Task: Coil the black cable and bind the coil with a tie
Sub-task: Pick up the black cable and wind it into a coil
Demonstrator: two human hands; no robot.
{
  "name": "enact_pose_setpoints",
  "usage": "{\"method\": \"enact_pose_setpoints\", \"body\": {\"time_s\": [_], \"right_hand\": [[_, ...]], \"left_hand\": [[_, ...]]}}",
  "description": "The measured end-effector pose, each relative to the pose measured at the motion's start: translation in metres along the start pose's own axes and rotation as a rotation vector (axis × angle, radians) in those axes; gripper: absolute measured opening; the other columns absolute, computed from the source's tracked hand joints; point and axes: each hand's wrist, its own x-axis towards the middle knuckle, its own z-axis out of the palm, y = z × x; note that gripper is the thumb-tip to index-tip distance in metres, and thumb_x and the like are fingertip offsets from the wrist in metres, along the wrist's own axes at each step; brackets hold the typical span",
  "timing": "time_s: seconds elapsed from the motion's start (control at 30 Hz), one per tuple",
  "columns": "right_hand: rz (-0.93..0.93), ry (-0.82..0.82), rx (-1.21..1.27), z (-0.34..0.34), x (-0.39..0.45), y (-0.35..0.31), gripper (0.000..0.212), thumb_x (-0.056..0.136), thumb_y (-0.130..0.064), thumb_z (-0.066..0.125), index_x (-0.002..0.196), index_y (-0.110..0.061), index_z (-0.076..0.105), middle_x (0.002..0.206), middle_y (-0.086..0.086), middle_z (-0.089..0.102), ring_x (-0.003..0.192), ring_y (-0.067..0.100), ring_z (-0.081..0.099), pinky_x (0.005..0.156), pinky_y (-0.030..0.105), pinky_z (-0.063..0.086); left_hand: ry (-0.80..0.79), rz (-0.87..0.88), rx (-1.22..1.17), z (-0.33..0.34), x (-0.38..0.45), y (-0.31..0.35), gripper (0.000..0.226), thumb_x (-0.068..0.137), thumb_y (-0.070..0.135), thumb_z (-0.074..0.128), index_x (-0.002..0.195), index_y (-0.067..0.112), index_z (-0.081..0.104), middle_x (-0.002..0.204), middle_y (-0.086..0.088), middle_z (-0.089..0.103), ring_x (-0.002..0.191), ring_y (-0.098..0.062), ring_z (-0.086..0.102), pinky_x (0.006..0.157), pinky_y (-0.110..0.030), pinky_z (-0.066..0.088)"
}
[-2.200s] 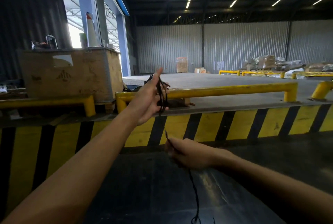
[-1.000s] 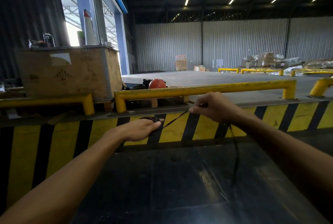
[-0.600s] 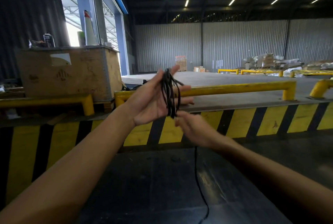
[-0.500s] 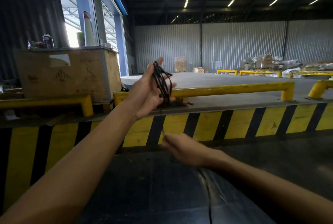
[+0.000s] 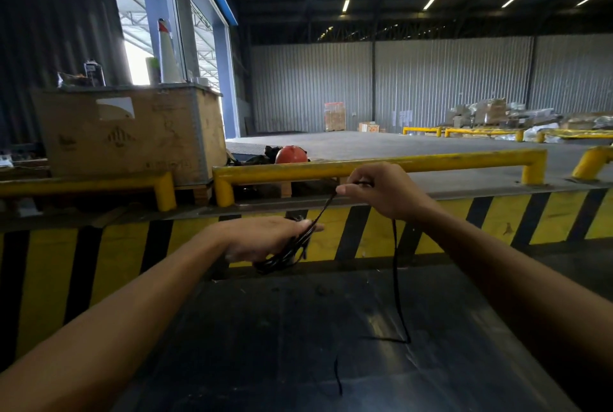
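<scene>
Black cable (image 5: 319, 212) taut between hands

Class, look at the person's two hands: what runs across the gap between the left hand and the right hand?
In the head view, a taut stretch of the black cable spans it, from the coil in the left hand up to the right hand.

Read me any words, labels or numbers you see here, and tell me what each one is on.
No text here can be read.
Large brown wooden crate: dark stencilled handling marks and a torn white label, too blurred to read.
Grey corrugated metal back wall: small white posted sheets, too small to read.
Distant orange-marked cardboard box: print illegible.
</scene>
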Motion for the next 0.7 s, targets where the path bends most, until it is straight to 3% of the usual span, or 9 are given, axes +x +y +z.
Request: {"method": "enact_pose_setpoints", "body": {"time_s": [0.1,0.2,0.27,0.33,0.43,0.53,0.6,0.7], "right_hand": [[0.026,0.092,0.058,0.01,-0.002,0.001,0.023,0.09,-0.039,0.055,0.081,-0.019,0.064,0.066,-0.007,0.056,0.06,0.005,0.051,0.052,0.019,0.035],[0.111,0.012,0.31,0.035,-0.015,-0.007,0.038,0.098,-0.039,0.037,0.093,-0.014,0.065,0.079,0.008,0.065,0.07,0.02,0.06,0.061,0.033,0.046],[0.149,-0.156,0.345,0.06,-0.029,-0.017,0.034,0.099,-0.039,0.033,0.093,-0.023,0.062,0.086,0.002,0.064,0.075,0.007,0.061,0.068,0.032,0.048],[0.128,-0.325,0.303,0.084,-0.043,-0.028,0.026,0.099,-0.039,0.034,0.083,-0.034,0.055,0.08,-0.008,0.058,0.069,-0.001,0.057,0.064,0.024,0.042],[0.022,-0.427,0.233,0.09,-0.048,-0.043,0.02,0.098,-0.036,0.04,0.079,-0.038,0.047,0.075,-0.008,0.054,0.066,0.006,0.052,0.059,0.024,0.039],[-0.064,-0.501,0.118,0.06,-0.038,-0.045,0.014,0.098,-0.031,0.042,0.087,-0.03,0.052,0.077,-0.007,0.055,0.068,0.007,0.053,0.062,0.022,0.039],[-0.077,-0.476,0.049,0.038,-0.031,-0.039,0.014,0.097,-0.03,0.044,0.09,-0.029,0.055,0.079,-0.008,0.055,0.07,0.005,0.053,0.064,0.023,0.04],[-0.058,-0.383,-0.055,0.011,-0.02,-0.025,0.015,0.094,-0.03,0.052,0.079,-0.033,0.056,0.074,-0.011,0.054,0.067,0.002,0.052,0.061,0.018,0.038]], "left_hand": [[-0.175,0.161,-0.441,-0.002,-0.008,0.012,0.04,0.087,0.058,0.034,0.124,0.053,0.05,0.135,-0.003,0.051,0.119,-0.029,0.055,0.086,-0.047,0.052],[-0.252,0.405,-0.765,-0.011,-0.01,0.028,0.051,0.089,0.053,0.035,0.137,0.041,0.042,0.135,-0.012,0.055,0.115,-0.034,0.058,0.092,-0.059,0.047],[-0.218,0.555,-0.887,-0.017,-0.009,0.041,0.049,0.091,0.052,0.033,0.138,0.04,0.042,0.137,-0.014,0.053,0.12,-0.036,0.055,0.094,-0.063,0.044],[-0.036,0.616,-0.903,-0.023,-0.008,0.053,0.043,0.093,0.053,0.03,0.13,0.043,0.05,0.139,-0.013,0.05,0.122,-0.034,0.053,0.092,-0.063,0.045],[0.309,0.546,-0.682,-0.024,0.0,0.051,0.037,0.096,0.051,0.024,0.12,0.05,0.051,0.125,-0.001,0.052,0.12,-0.022,0.051,0.086,-0.049,0.049],[0.605,0.437,-0.174,-0.025,0.003,0.031,0.033,0.097,0.05,0.023,0.115,0.047,0.051,0.109,0.015,0.052,0.104,-0.011,0.046,0.076,-0.03,0.04],[0.64,0.317,0.041,-0.028,0.002,0.015,0.036,0.097,0.051,0.024,0.108,0.037,0.054,0.098,0.01,0.055,0.092,-0.014,0.051,0.069,-0.026,0.039],[0.474,0.077,0.294,-0.022,0.001,-0.001,0.036,0.096,0.05,0.027,0.098,0.029,0.056,0.101,-0.007,0.059,0.089,-0.017,0.055,0.069,-0.026,0.039]]}}
